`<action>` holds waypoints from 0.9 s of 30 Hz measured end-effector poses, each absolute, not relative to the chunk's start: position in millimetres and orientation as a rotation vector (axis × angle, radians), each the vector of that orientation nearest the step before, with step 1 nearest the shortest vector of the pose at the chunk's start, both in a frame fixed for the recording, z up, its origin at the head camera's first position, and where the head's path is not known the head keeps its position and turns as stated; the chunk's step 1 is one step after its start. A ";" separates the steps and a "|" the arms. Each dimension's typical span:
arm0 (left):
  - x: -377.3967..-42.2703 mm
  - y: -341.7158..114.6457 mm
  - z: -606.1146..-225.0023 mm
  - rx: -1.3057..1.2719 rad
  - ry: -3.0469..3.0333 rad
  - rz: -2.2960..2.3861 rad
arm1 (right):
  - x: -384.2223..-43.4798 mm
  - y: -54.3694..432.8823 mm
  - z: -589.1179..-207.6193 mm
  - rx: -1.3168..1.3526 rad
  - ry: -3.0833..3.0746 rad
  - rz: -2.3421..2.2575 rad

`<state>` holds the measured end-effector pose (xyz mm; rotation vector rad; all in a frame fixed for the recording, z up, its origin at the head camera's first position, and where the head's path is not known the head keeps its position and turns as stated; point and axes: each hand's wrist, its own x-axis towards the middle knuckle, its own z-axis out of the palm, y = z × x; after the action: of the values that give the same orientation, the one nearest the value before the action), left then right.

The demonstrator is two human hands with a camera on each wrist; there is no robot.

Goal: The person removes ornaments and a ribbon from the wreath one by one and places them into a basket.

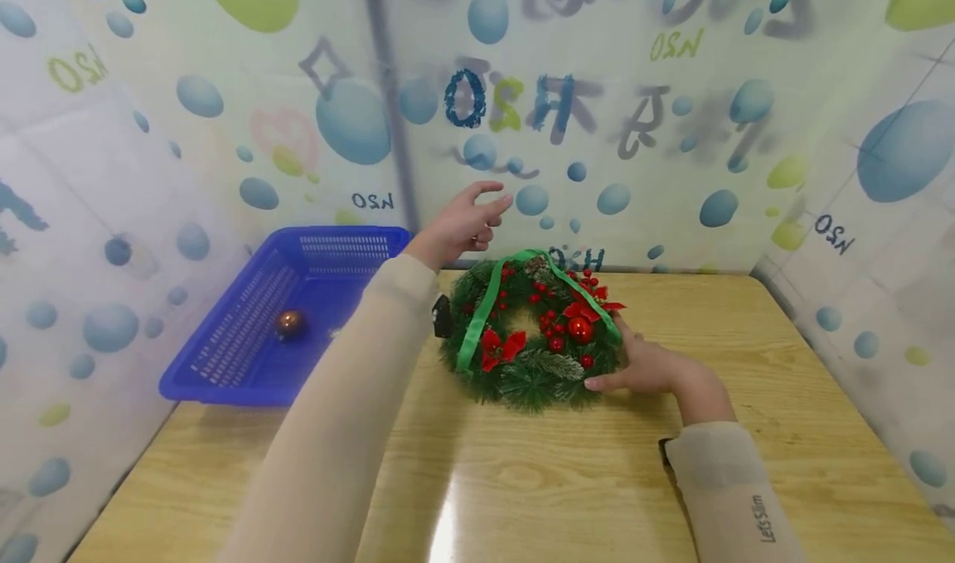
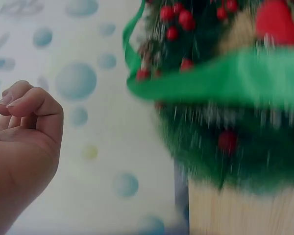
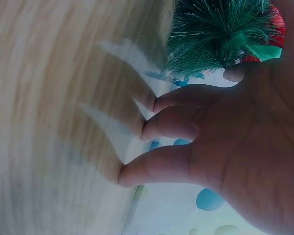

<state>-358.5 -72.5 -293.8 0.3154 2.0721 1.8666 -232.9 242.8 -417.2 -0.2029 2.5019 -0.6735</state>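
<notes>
A green Christmas wreath (image 1: 531, 385) with red berries, red poinsettias and a shiny red ball lies on the table; a green ribbon (image 1: 483, 314) loops over it. My left hand (image 1: 464, 223) is raised behind the wreath's upper left side, thumb and index finger extended, the others loosely bent, holding nothing. In the left wrist view the wreath (image 2: 206, 137) is blurred beside that hand (image 2: 27, 127). At the wreath's right edge is my right hand (image 1: 645, 368), fingers spread and thumb against the greenery. The right wrist view shows its fingertips (image 3: 132, 174) touching the tabletop.
A blue plastic basket (image 1: 224, 393) with perforated sides stands left of the wreath, a bronze-coloured ball (image 1: 290, 324) inside. My left forearm partly covers the basket. The wooden table (image 1: 567, 480) meets a bubble-printed wall sheet (image 1: 634, 165) at its back edge.
</notes>
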 end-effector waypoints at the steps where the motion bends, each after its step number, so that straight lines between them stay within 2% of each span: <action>1: -356.6 -65.1 -294.6 0.325 2.057 1.867 | -232.9 243.2 -417.5 -0.204 2.500 -0.676; 8: -345.6 -25.3 -310.6 0.348 2.025 1.789 | -232.4 247.5 -418.3 -0.220 2.496 -0.727; 17: -357.6 10.1 -357.6 0.355 2.043 1.690 | -232.5 244.9 -415.1 -0.213 2.467 -0.752; 27: -361.8 35.0 -385.5 0.214 2.079 1.629 | -232.8 245.2 -416.0 -0.201 2.471 -0.757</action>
<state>-361.8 35.0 -385.5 0.2135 2.0792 1.6288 -232.8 245.2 -416.0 -0.2007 2.4707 -0.7573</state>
